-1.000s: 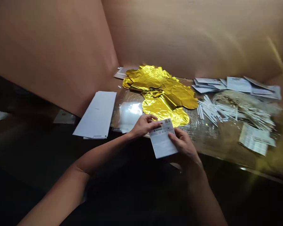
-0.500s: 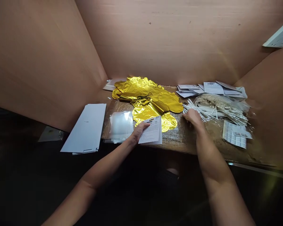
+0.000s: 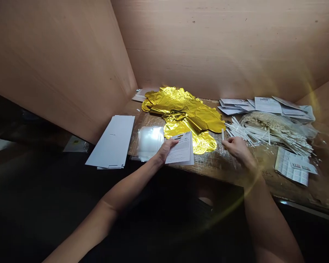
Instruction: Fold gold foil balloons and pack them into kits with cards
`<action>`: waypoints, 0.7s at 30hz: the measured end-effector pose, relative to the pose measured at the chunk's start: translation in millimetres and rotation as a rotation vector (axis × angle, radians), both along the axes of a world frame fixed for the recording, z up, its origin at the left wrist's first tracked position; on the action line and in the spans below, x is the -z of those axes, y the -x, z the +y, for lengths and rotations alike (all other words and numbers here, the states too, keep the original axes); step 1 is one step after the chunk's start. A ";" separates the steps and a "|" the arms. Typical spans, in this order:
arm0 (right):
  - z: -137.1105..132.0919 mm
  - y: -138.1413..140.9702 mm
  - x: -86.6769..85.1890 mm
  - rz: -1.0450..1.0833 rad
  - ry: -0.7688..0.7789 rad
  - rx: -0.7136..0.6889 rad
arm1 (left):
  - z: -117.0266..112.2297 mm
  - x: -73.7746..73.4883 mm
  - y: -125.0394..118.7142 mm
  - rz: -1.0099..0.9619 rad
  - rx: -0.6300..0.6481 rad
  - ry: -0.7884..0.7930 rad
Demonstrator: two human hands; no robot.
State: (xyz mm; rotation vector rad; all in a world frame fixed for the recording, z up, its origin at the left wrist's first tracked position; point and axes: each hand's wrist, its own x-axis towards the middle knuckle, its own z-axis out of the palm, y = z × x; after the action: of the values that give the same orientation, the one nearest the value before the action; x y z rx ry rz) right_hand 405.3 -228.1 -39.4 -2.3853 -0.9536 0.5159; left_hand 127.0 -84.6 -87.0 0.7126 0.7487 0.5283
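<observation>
My left hand is closed on a folded printed card with a hang slot at its top, held above the table's front edge. Pinched upright between the fingers of my right hand is a short white paper straw. Just beyond that hand lies a loose pile of white straws, partly in clear plastic. Shiny gold foil balloons, flat and heaped up, lie behind the card. Left of the card rests a stack of clear plastic sleeves.
Long white cards lie stacked at the left edge, partly overhanging. More folded cards sit at the back right, by a bundle of beige netting or string. A sticker sheet lies front right. Board walls enclose the table.
My right hand has drawn back from the straw pile, and a white straw now shows in its fingers. The left hand keeps the card. The whole view has shifted a little.
</observation>
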 end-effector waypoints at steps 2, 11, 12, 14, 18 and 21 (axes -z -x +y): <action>-2.1 42.2 -10.0 0.449 -0.207 -0.158 | -2.9 1.0 0.9 -0.036 -0.014 0.041; 2.0 139.6 5.5 0.699 -0.432 -0.083 | -21.6 3.8 7.2 -0.123 -0.039 -0.111; -0.4 143.9 10.5 0.747 -0.435 -0.060 | -26.9 6.2 9.0 -0.125 -0.055 -0.151; -7.4 154.9 21.3 0.846 -0.388 -0.085 | -35.8 10.9 15.7 -0.122 -0.095 -0.279; -25.6 175.0 44.5 0.847 -0.377 -0.118 | -24.0 10.4 51.5 0.101 0.047 -0.646; -38.1 178.3 57.0 0.916 -0.405 -0.020 | 11.1 1.3 94.3 0.575 -0.021 -0.901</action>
State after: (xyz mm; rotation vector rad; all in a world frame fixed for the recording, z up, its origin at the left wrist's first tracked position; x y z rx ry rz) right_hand 227.0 -266.2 -96.5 -1.5025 -0.5698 1.1543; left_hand 32.7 -73.5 -88.3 1.7441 1.0504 0.6908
